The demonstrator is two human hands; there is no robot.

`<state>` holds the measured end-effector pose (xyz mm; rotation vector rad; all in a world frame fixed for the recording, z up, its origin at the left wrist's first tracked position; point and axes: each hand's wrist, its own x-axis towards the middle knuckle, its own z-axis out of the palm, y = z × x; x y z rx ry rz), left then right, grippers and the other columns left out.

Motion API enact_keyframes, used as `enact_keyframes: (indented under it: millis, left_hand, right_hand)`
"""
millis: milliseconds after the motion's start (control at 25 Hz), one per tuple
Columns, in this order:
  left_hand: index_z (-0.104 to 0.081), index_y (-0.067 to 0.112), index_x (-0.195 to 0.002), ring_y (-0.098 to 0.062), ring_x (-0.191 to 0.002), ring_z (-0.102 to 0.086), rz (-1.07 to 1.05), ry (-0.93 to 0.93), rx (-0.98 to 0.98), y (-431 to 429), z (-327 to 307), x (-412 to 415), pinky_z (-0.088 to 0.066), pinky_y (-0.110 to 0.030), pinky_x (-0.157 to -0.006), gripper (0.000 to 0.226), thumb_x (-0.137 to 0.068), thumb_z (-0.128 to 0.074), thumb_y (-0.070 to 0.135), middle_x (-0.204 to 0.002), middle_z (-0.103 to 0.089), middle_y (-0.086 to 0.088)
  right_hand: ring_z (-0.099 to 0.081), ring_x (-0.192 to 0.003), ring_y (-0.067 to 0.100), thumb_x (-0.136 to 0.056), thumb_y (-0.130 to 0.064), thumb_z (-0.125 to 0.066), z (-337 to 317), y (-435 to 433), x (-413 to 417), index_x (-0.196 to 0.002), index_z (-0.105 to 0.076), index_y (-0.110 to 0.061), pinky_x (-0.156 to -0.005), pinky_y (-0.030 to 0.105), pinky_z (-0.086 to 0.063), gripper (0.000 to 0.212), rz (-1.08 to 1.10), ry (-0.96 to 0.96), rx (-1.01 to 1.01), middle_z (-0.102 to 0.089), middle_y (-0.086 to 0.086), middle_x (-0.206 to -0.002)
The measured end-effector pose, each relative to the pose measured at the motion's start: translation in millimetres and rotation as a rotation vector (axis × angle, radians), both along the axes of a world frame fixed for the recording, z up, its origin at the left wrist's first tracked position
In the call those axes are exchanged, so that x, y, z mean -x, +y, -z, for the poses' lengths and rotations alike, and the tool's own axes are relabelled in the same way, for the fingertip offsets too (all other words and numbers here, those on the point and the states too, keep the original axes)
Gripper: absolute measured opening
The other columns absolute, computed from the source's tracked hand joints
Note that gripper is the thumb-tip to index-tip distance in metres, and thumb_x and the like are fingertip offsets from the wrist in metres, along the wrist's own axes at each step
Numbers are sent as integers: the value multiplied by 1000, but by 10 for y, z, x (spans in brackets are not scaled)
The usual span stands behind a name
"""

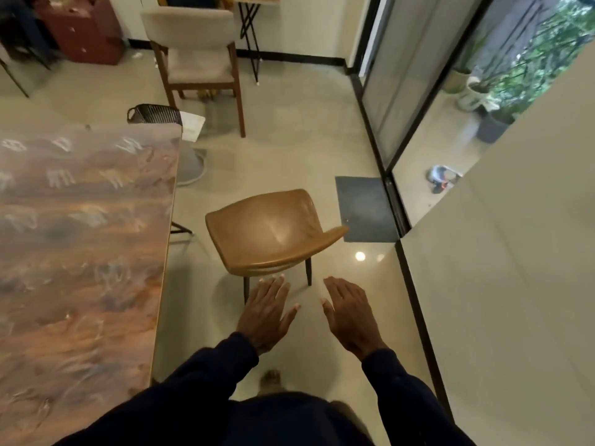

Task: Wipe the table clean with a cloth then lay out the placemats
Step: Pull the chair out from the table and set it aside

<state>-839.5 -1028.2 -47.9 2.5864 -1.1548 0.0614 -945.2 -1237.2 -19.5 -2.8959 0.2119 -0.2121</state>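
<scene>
My left hand and right hand hover flat-fingered, holding nothing, beside the marble-patterned table; no cloth or placemats visible, so wiping appears unstarted.

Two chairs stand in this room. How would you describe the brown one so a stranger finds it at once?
Start at the long marbled reddish table along the left; just off its right edge stands the tan leather chair, directly ahead of the person's left hand and right hand. Unlike the grey-cushioned wooden chair farther back, it is a smooth caramel shell on thin dark legs.
</scene>
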Motion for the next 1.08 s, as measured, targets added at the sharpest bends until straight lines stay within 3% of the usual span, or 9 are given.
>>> enact_keyframes:
  millis: [80, 200, 360, 440, 560, 720, 880, 1080]
  left_hand:
    - [-56, 4, -147, -39, -141, -56, -71, 43, -3, -257, -26, -213, -46, -58, -116, 65, -110, -35, 52, -152, -56, -22]
    - [-47, 2, -156, -40, -150, -45, -197, 36, -58, -547, 112, -490, -41, -61, -120, 71, -109, -33, 54, -162, -45, -23]
    - [-35, 2, -162, -39, -158, -30, -349, 134, -129, -900, 226, -685, -32, -63, -125, 78, -112, -21, 59, -170, -30, -22]
    - [-36, 1, -162, -39, -159, -29, -433, 92, -172, -1006, 263, -722, -30, -62, -126, 78, -111, -23, 59, -171, -30, -22]
    - [-44, 1, -158, -41, -154, -38, -544, 182, -210, -1146, 281, -726, -30, -59, -127, 76, -111, -23, 57, -167, -38, -23]
    - [-49, 4, -155, -40, -153, -41, -579, 255, -263, -1127, 385, -758, -32, -59, -126, 77, -112, -13, 58, -165, -42, -21]
    - [-54, 4, -150, -42, -146, -49, -545, 305, -269, -1017, 495, -979, -36, -61, -122, 79, -113, -11, 58, -158, -51, -22]
    - [-59, 7, -147, -43, -143, -53, -521, 319, -271, -943, 586, -1040, -41, -63, -119, 77, -114, -12, 57, -154, -55, -21]
  right_hand:
    - [-60, -134, 33, -106, -31, -57, 2, -255, -334, -145, -56, -5, -112, 51, -49, 47, -17, 72, -28, -63, 16, -143]
    - [-53, -142, 35, -109, -42, -31, 107, -687, -851, -150, -51, -6, -118, 56, -43, 58, -104, 158, 32, -57, 17, -152]
    - [-43, -149, 40, -111, -49, -20, 377, -1164, -1470, -155, -44, -5, -120, 63, -37, 67, -266, 286, 33, -46, 20, -161]
    - [-43, -148, 42, -113, -52, -11, 502, -1267, -1705, -153, -46, -3, -120, 64, -35, 73, -357, 313, 107, -46, 22, -160]
    - [-50, -142, 44, -112, -53, -1, 621, -1318, -1894, -149, -51, -3, -117, 65, -38, 80, -451, 406, 51, -52, 22, -153]
    - [-56, -133, 44, -111, -55, -1, 662, -1324, -1997, -143, -54, -5, -114, 65, -41, 80, -479, 427, 18, -58, 20, -146]
    - [-59, -129, 43, -110, -58, -2, 694, -1253, -2084, -141, -58, -6, -114, 67, -40, 82, -372, 458, 4, -61, 19, -143]
    - [-55, -136, 41, -110, -59, -13, 794, -1269, -2040, -143, -55, -12, -119, 68, -34, 71, -411, 409, 25, -60, 15, -146]
